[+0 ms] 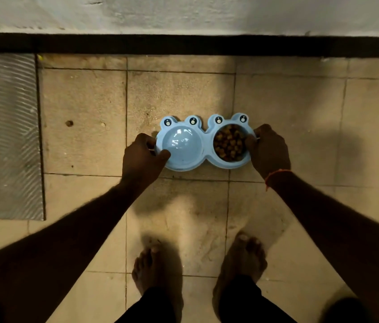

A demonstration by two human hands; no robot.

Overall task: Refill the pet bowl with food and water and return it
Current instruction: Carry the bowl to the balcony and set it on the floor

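I have the blue double bowl (204,145) low over the tiled floor (86,127), near the wall. My left hand (142,157) pinches its left rim, thumb inside the water side; my right hand (269,150) curls round the right rim beside the kibble (229,145). A grey mat (4,136) lies far left.

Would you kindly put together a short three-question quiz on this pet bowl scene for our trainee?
1. True or false: both hands grip the blue double pet bowl at its ends.
2. Which basin holds the kibble? A) the one by the left hand B) the one by the right hand
3. Fill in: a grey ribbed ____ lies on the tiled floor to the person's left.

Key: 1 true; 2 B; 3 mat.
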